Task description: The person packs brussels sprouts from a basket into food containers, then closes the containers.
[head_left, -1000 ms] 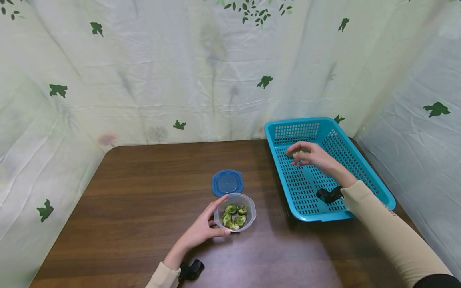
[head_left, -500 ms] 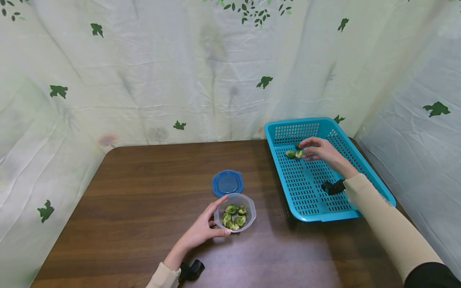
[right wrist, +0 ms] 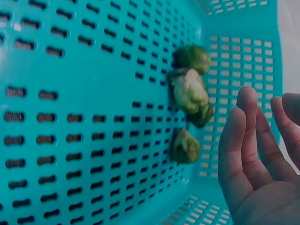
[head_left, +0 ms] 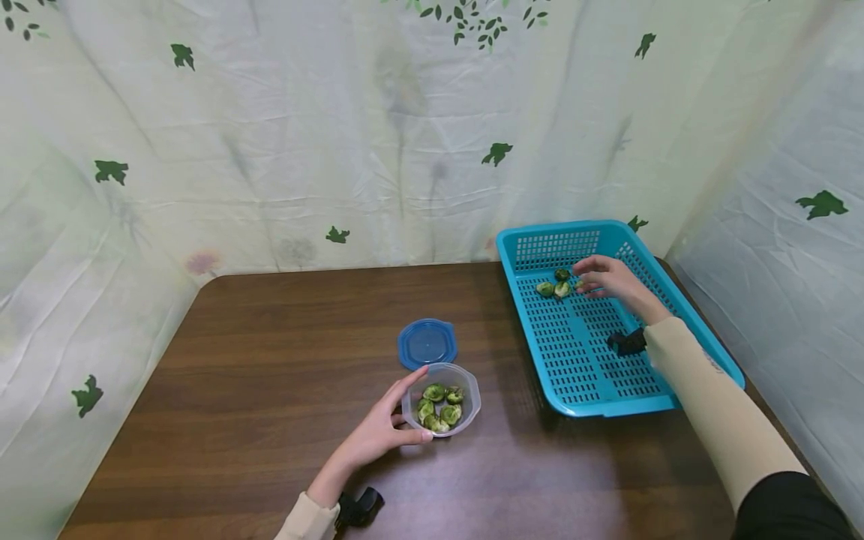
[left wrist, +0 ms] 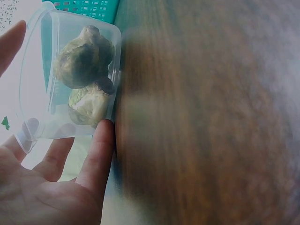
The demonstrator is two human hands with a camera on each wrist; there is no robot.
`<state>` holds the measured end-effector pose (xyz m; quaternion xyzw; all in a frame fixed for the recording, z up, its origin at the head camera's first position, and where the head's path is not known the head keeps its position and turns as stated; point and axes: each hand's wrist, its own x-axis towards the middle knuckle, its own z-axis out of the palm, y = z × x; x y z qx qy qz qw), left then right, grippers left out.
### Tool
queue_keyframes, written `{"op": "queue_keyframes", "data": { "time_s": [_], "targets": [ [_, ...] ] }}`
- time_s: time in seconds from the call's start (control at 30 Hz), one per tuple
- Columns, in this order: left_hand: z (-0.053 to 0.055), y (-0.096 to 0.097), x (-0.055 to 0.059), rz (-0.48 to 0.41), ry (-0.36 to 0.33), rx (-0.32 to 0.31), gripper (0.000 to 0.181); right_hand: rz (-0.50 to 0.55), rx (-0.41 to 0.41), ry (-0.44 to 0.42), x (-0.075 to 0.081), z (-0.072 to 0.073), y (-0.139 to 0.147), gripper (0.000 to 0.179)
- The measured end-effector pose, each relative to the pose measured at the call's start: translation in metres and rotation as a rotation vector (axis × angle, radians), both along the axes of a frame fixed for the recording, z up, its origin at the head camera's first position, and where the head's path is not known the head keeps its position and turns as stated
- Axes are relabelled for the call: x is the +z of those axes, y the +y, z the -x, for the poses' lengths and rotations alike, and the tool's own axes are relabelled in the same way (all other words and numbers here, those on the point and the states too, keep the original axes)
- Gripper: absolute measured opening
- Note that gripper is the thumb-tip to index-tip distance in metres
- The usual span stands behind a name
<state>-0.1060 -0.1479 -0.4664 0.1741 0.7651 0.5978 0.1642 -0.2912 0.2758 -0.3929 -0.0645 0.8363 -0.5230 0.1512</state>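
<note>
My left hand point(head_left: 378, 431) grips a small clear plastic container point(head_left: 474, 397) on the table, thumb and fingers around its side. Several Brussels sprouts point(head_left: 448, 414) lie inside it; two of these sprouts point(left wrist: 86, 63) show through the wall in the left wrist view. Over the floor of a blue plastic basket point(head_left: 574, 360) hovers my right hand point(head_left: 610, 281), fingers loosely bent, holding nothing. Just left of its fingertips, loose Brussels sprouts point(head_left: 562, 289) sit grouped in the basket. The right wrist view has several sprouts point(right wrist: 190, 91) there, one sprout point(right wrist: 185, 146) slightly apart.
A blue lid point(head_left: 427, 343) lies flat behind the container. The brown wooden table point(head_left: 270, 375) ends at a white patterned curtain point(head_left: 290, 135) at the back. More white sheeting point(head_left: 776, 300) hangs close to the basket's right side.
My right hand has drawn back to the right, off the sprouts in the basket, which it partly covered before. The left hand and the container have stayed in place.
</note>
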Motion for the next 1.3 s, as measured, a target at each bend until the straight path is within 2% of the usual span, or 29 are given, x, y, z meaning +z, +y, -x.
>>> {"op": "queue_keyframes", "data": {
  "time_s": [0.3, 0.67, 0.87, 1.13, 1.3],
  "targets": [
    [0.000, 0.000, 0.000, 0.003, -0.003, 0.001, 0.088, -0.042, -0.028, -0.008, -0.008, 0.008, 0.006, 0.042],
    [-0.001, -0.002, 0.000, 0.010, -0.010, 0.006, 0.088, -0.131, -0.019, -0.026, -0.014, 0.014, 0.010, 0.044],
    [0.000, -0.001, 0.000, 0.018, -0.009, 0.002, 0.088, -0.192, 0.007, -0.037, -0.016, 0.016, 0.016, 0.043],
    [0.000, -0.001, 0.001, 0.017, -0.005, 0.000, 0.087, -0.204, 0.062, -0.070, -0.015, 0.017, 0.012, 0.044],
    [-0.001, -0.002, 0.001, 0.018, -0.006, 0.001, 0.088, -0.223, 0.047, -0.073, -0.018, 0.020, 0.009, 0.044]
  ]
}}
